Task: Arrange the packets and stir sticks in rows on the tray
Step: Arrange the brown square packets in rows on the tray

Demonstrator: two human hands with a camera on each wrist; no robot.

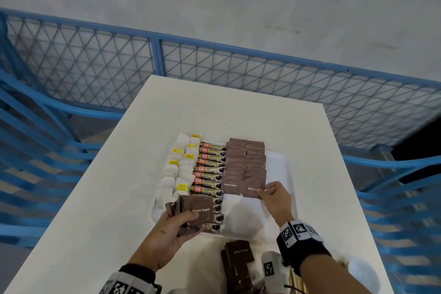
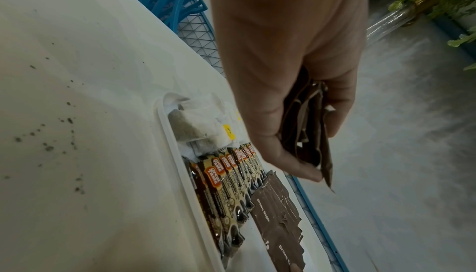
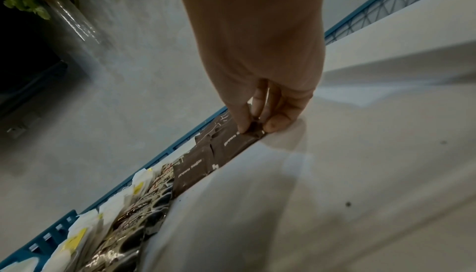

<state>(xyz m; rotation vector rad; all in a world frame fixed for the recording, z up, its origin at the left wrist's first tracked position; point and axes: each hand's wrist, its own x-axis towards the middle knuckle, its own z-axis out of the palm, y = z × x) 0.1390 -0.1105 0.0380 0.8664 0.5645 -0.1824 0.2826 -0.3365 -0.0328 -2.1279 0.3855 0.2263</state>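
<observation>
- Brown sugar packet (image 1: pixel 253 189) pinched at near-right corner by right hand (image 1: pixel 276 200), lying at near end of right brown row on tray (image 1: pixel 285 164).
- Left hand (image 1: pixel 171 229) gripping spare packet stack (image 1: pixel 191 212) over near-left tray.
- Lay flat, overlap evenly, keep edges square with neighbouring row.
- Stir sticks (image 1: pixel 297 281) near, off tray.

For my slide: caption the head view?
Right hand places a brown sugar packet on the tray.

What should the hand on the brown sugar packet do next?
Probably let go. The right hand pinches a brown sugar packet already lying flat at the near end of its row on the tray. Then it can take another from the stack in the left hand.
</observation>
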